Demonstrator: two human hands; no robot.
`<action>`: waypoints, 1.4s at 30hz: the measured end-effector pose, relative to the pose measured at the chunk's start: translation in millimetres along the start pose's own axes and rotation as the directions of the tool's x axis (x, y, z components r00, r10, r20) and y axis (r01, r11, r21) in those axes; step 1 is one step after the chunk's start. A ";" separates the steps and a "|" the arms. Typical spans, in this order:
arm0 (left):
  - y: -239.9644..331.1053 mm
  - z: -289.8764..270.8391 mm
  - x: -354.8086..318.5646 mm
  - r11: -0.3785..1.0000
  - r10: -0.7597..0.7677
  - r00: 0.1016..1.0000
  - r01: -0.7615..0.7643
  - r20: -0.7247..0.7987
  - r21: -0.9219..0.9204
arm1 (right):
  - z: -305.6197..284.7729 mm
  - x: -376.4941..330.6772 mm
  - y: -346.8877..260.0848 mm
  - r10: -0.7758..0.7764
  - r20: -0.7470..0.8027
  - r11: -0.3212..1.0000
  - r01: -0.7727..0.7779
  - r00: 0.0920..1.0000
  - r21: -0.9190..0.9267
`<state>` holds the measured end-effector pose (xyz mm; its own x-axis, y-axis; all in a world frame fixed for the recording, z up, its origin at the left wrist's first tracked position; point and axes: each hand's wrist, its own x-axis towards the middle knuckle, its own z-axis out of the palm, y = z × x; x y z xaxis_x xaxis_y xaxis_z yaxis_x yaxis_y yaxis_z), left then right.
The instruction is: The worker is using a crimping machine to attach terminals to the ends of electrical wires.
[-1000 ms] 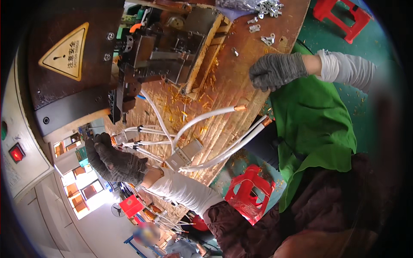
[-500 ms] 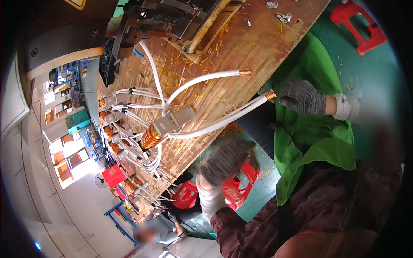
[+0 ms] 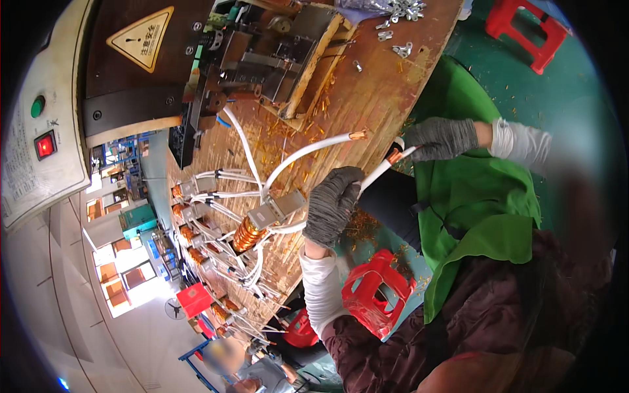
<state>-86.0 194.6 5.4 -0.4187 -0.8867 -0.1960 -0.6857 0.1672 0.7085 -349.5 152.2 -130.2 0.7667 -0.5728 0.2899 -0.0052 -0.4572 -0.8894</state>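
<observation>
My left hand [image 3: 333,206], in a grey knit glove, is closed round a white cable [image 3: 375,178] near its bare copper end [image 3: 394,157]. The gloved fingers of my right hand [image 3: 444,139] are closed just beyond that end, at a small pale piece [image 3: 407,152] whose kind I cannot make out. Behind the left hand, the cable runs back to a copper coil [image 3: 249,234] with grey metal blocks [image 3: 275,209], lying on the wooden table [image 3: 367,92]. A second white cable [image 3: 308,148] arches from this coil, its stripped copper tip [image 3: 358,135] free.
At the far side stands a machine [image 3: 282,59] with dark metal tooling. Metal cable lugs [image 3: 405,50] lie near the table edge. More coils with white leads [image 3: 196,254] line the table. Red stools [image 3: 377,295] stand on the floor. A co-worker [image 3: 262,373] sits farther along.
My left hand has risen from beside the table and taken hold of the white cable. My right hand has come to the cable's copper end. The whole view has shifted.
</observation>
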 end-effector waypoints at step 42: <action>30.8 -12.9 87.1 0.999 0.035 0.997 -0.037 -0.063 -0.033 | -88.0 84.5 -47.6 -0.418 0.063 0.384 0.239 0.906 -0.892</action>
<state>-135.9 116.9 18.9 -0.4046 -0.9055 -0.1280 -0.6497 0.1861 0.7371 -341.0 65.6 -32.2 0.7375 -0.2853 0.6121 -0.3915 -0.9192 0.0432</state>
